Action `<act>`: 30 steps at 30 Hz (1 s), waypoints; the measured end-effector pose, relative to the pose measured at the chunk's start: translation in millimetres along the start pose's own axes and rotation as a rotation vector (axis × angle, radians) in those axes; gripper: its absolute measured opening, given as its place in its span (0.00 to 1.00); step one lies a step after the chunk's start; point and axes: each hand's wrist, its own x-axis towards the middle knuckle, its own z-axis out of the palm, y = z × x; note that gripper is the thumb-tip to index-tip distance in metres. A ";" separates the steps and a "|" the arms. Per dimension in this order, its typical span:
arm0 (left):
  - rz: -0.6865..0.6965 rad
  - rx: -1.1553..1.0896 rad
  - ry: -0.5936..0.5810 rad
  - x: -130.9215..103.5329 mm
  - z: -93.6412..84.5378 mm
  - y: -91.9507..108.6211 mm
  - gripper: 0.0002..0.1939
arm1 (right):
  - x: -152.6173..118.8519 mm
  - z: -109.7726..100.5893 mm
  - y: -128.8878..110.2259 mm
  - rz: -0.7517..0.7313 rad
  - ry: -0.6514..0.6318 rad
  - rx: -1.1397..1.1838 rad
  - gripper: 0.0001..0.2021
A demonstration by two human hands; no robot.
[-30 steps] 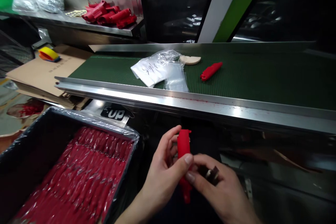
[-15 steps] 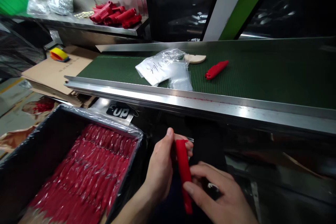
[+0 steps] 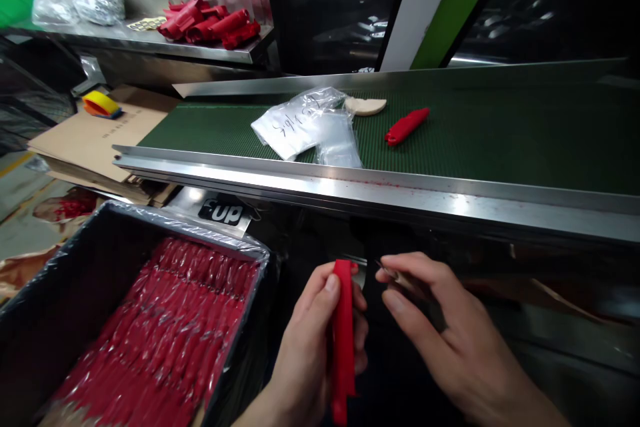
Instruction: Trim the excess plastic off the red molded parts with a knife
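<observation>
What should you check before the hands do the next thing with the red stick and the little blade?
1. Left hand grips the red stick firmly: ok.
2. Right hand pinches the small blade: ok, though it is mostly hidden.
3. Blade touching the stick: not ok, a gap shows between them.
4. Fingers clear of the blade's edge: cannot tell.
5. Black bin of red sticks close beside the left hand: ok.
6. Green belt moving or stopped: cannot tell.
</observation>
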 end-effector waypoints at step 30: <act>0.052 0.100 -0.090 -8.0 -4.9 -6.3 0.17 | 12.5 -21.5 -9.1 -0.502 -0.031 -0.389 0.17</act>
